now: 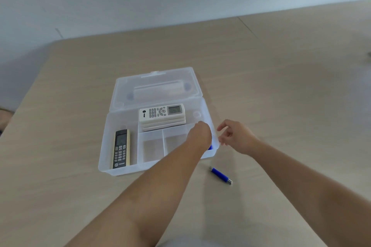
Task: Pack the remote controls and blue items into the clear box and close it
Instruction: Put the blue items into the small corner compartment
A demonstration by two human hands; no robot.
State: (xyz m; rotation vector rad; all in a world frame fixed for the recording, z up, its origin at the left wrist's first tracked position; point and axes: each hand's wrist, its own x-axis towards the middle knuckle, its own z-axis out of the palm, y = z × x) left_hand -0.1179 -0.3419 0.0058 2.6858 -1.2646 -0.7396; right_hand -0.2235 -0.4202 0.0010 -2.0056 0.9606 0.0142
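Left hand (pixel 199 133) reaches into the clear box's (pixel 122 170) right front compartment, knuckles up; fingers hidden, grip cannot be told. A blue item (pixel 210 147) peeks out beneath it. Right hand (pixel 237 138) hovers just right of the box, fingers apart and curled. Lid open. White remote (pixel 161 113) in rear compartment, black remote (pixel 121 149) in left. Blue lighter (pixel 220 175) lies on worktop (pixel 281 86), front-right of box.
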